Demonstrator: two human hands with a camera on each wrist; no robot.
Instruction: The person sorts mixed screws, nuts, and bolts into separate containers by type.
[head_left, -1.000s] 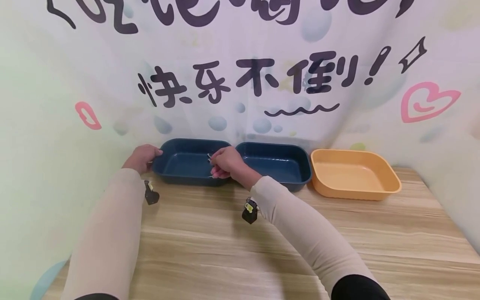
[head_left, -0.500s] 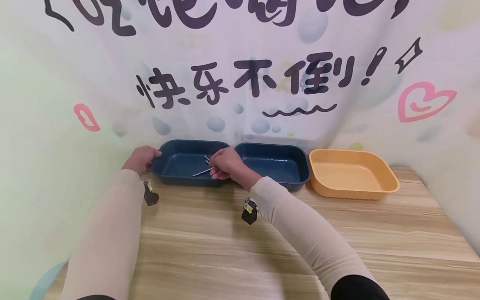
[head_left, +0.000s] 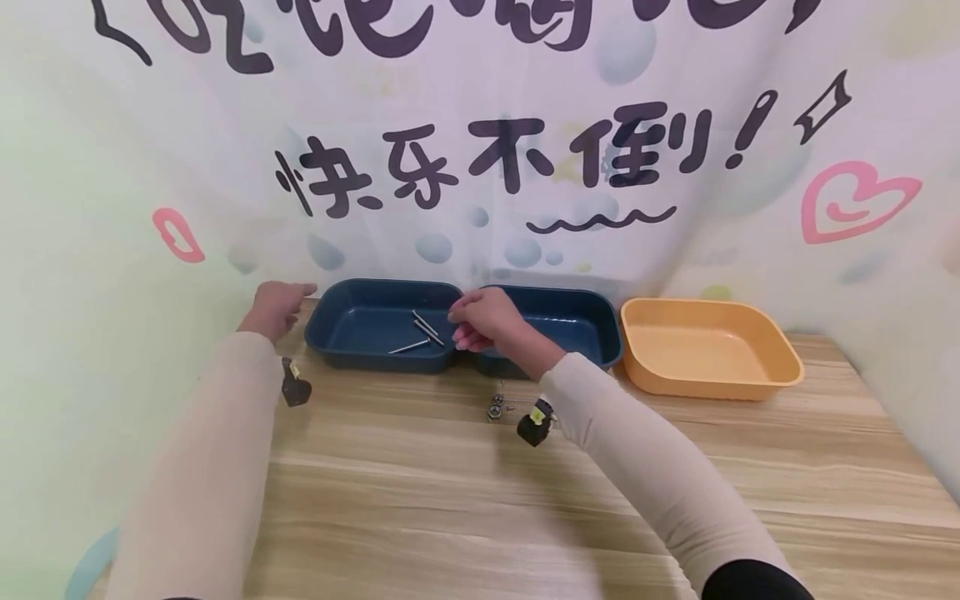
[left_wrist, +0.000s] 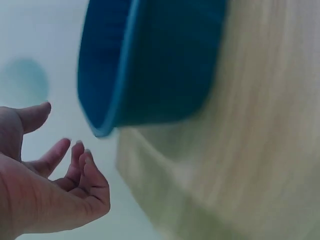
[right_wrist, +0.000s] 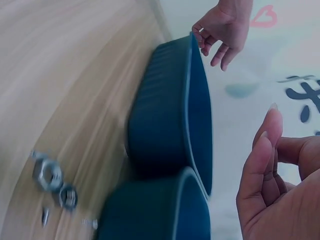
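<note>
Two nails (head_left: 422,332) are lying in the left blue tray (head_left: 352,329) at frame centre. The right hand (head_left: 487,321) is hovering above the tray's right rim, fingers loosely curled and holding nothing. The left hand (head_left: 276,307) is sitting open just left of it.

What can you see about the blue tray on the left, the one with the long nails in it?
The left blue tray is a dark blue, shallow, rounded rectangle that looks like plastic. It sits flat on the wooden table, side by side with a second blue tray. Two long metal nails lie inside. The left hand hovers open by its left corner.
</note>
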